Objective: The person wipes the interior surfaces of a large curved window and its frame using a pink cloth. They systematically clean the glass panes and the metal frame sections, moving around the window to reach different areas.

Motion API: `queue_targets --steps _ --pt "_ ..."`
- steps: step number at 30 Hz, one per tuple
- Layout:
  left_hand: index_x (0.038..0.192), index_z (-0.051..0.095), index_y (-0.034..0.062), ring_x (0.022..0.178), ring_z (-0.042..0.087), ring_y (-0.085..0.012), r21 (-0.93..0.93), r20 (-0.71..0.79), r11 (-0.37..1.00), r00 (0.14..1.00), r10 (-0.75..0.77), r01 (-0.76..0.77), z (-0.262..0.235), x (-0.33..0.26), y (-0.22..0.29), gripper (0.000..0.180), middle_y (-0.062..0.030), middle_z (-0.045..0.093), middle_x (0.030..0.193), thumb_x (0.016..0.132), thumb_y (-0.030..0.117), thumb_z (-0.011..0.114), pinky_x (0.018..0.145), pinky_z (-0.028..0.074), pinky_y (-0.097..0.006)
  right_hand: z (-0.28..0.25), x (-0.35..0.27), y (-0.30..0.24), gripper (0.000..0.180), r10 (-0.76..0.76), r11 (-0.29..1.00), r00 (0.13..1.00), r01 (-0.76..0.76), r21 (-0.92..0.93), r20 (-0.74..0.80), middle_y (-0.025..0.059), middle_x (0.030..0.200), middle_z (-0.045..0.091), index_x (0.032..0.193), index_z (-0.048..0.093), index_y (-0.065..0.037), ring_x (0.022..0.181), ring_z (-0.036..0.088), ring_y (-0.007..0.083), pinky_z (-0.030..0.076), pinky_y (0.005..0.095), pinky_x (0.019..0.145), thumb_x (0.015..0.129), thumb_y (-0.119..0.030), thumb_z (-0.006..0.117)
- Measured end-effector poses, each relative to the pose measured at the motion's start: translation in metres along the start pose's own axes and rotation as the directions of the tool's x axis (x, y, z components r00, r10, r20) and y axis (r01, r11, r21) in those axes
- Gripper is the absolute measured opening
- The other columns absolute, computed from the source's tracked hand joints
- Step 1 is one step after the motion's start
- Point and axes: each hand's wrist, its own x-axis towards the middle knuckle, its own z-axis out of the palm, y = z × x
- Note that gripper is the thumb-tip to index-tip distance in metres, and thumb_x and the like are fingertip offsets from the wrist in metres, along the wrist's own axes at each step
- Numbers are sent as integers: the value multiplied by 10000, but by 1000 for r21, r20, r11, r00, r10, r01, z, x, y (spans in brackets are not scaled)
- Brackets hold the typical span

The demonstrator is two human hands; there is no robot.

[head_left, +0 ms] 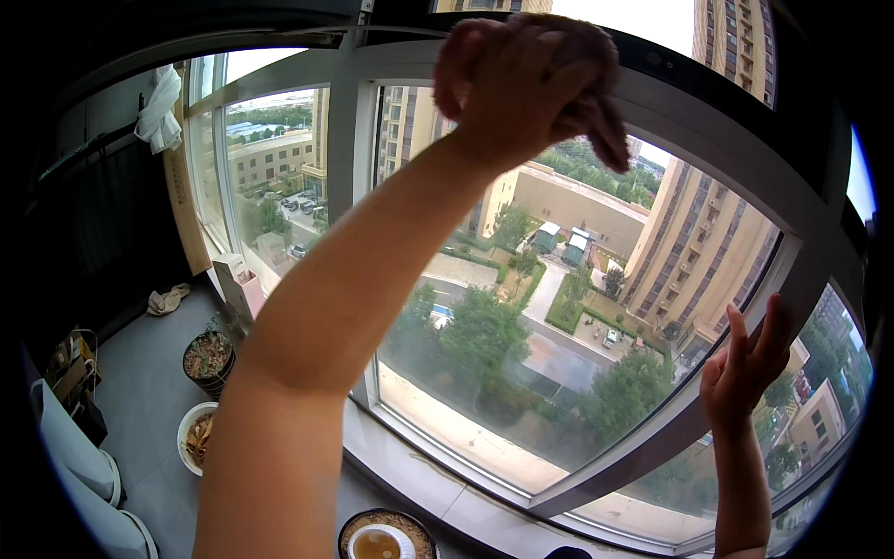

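Note:
My left arm stretches up across the view, and my left hand (521, 88) is closed on a bunched reddish-brown cloth (589, 51). The cloth lies against the top bar of a large window (438, 373), with one end hanging down over the glass. On the right, my right hand (742, 368) holds nothing; its fingers are raised and apart. It is at the upright window frame (689, 410) between two panes and seems to lean on it, though contact is hard to tell.
Below the window runs a pale sill (438, 489). On the grey floor stand a potted plant (207, 359), a white pot (182, 456) of dry leaves, and a round planter (424, 533) holding a white bowl (406, 542). A crumpled cloth (169, 300) lies farther left, near a box (244, 284).

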Motion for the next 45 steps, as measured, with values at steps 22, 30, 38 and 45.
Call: queue_targets --steps 22,30,38,45 --pt "997 633 175 1036 544 -334 167 3 977 991 -133 130 -9 1 25 250 -124 549 1068 761 242 683 835 446 -502 73 244 -78 467 -166 964 946 216 157 -280 87 1384 584 1394 533 -135 1231 586 317 484 478 1019 943 -257 519" --pt "1028 633 125 880 664 -264 445 -134 681 795 -591 581 -70 -104 -85 303 -100 665 905 752 149 758 717 537 -415 73 241 -53 440 -157 854 926 302 423 -343 185 1355 546 1386 505 -70 1244 539 361 436 449 1045 971 -195 432" --pt "1177 525 68 1023 528 -305 261 -344 568 625 -700 780 23 -76 13 347 -162 540 1082 856 181 598 889 424 -438 93 246 -57 386 -61 851 925 245 464 -376 152 1370 550 1313 555 -72 1257 545 343 443 453 1050 992 -199 382" --pt "1252 551 124 1269 470 -362 238 276 970 955 -111 44 -54 -103 -9 562 -128 531 1298 745 284 736 1033 388 -495 119 255 -48 471 -79 880 910 256 400 -407 102 1428 534 1426 488 -181 1288 536 343 425 481 1081 1037 -385 320"
